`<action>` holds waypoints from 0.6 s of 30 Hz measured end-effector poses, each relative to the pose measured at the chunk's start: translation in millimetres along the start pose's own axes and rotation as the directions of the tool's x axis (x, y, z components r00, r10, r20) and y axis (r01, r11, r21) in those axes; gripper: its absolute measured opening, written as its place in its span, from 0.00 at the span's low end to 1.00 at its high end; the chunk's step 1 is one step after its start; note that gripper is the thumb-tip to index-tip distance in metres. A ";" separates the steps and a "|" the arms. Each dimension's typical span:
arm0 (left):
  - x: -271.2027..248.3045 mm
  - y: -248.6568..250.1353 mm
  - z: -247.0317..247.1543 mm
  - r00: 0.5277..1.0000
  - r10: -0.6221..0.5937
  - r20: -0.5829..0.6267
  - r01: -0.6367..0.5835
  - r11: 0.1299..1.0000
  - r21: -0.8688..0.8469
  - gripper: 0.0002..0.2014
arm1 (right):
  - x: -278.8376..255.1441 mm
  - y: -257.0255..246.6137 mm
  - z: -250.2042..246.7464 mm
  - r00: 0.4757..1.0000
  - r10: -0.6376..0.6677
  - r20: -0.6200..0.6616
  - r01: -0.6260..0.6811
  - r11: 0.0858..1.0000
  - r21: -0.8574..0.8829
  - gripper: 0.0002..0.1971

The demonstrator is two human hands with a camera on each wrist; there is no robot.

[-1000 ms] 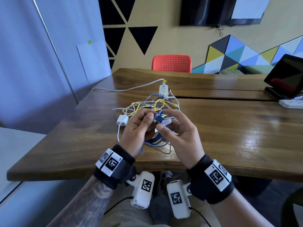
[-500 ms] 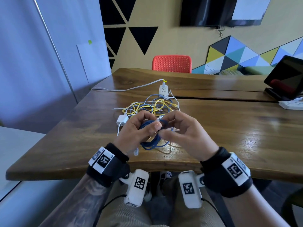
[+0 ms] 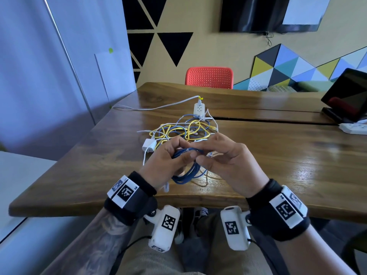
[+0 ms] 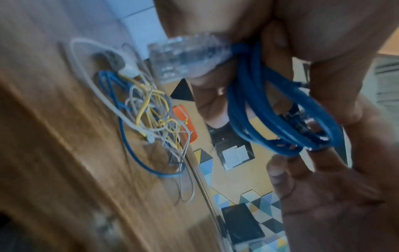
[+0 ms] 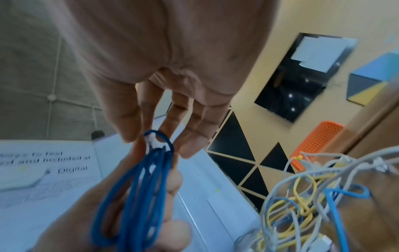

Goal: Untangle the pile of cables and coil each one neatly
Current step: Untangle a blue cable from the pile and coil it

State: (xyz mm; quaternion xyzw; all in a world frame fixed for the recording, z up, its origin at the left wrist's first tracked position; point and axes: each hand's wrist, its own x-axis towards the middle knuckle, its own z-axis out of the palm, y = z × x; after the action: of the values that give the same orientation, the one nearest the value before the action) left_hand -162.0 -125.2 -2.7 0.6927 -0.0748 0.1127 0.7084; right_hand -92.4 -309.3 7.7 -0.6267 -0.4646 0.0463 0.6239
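From the head camera, the left hand (image 3: 168, 161) curls round a coiled blue cable (image 3: 188, 171), held just above the near edge of the wooden table (image 3: 278, 155). The right hand (image 3: 228, 163) pinches the top of the same coil between thumb and fingertips. Just behind the hands lies the pile of cables (image 3: 182, 130), yellow, blue and white strands crossing one another, with a white charger (image 3: 149, 145) at its left and a white power strip (image 3: 199, 110) at its far side.

The left wrist camera, blurred, shows the loops lying across the curled fingers (image 4: 330, 88), with a clear plug (image 4: 183, 58) sticking out beside the palm.

The right wrist camera shows the fingertips (image 5: 190, 146) closing on the wrapped end at the top of the coil.

The cable looks light, limp and a little springy, so the loops would likely spread if released. The best hold is probably at the wrapped neck, not the plug, whose clip seems fragile.
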 end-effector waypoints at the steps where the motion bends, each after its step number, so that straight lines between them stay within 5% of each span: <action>1: -0.3 -2.2 1.4 1.000 -0.026 -0.005 0.025 0.998 -0.058 0.18 | -0.4 1.3 1.3 1.000 -0.020 0.002 0.020 0.999 -0.034 0.18; 11: 0.4 -2.9 9.4 0.976 -0.214 0.040 0.207 0.853 -0.480 0.08 | -0.4 20.3 14.6 0.931 -0.262 -0.255 0.173 0.930 -0.325 0.10; 18: -0.2 -4.8 11.0 0.981 -0.194 0.015 0.180 0.873 -0.454 0.05 | -0.8 13.9 11.1 0.980 -0.102 -0.171 0.047 0.953 -0.298 0.15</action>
State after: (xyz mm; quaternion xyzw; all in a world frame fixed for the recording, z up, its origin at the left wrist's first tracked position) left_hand -160.4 -136.3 -7.1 0.5108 -0.0205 0.0340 0.8588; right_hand -92.6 -298.7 -6.6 -0.6957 -0.4298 -0.1049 0.5659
